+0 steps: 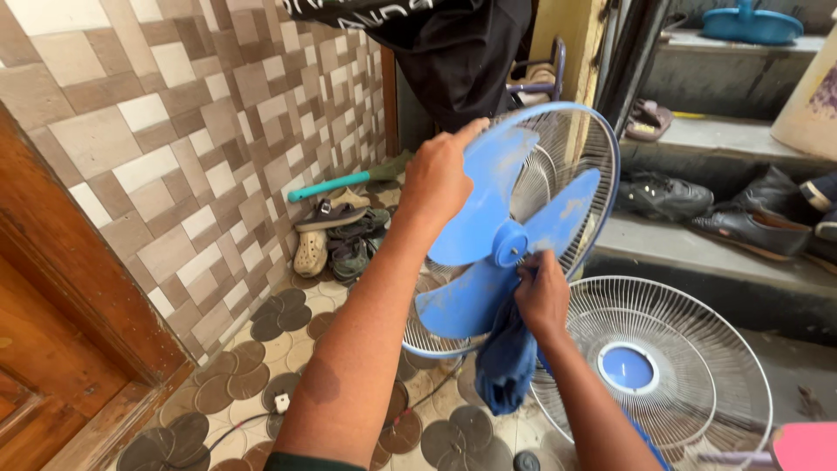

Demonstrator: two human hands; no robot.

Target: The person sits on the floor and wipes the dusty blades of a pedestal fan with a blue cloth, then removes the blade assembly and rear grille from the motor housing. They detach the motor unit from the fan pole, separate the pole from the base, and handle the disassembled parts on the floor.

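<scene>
Dusty matt blue plastic fan blades [501, 235], soft blue cloth [504, 362], white metal wire guard [689, 349], glossy wall tiles [192, 131], varnished wooden door [52, 349]

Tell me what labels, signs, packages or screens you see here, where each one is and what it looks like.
Round blue badge: centre of the detached white wire fan guard lying on the floor at right, plain blue disc in a white ring.
Black fabric with white lettering: hanging at the top, above the blue fan blades; only partly in view.
No packages, signs or screens show.
</scene>
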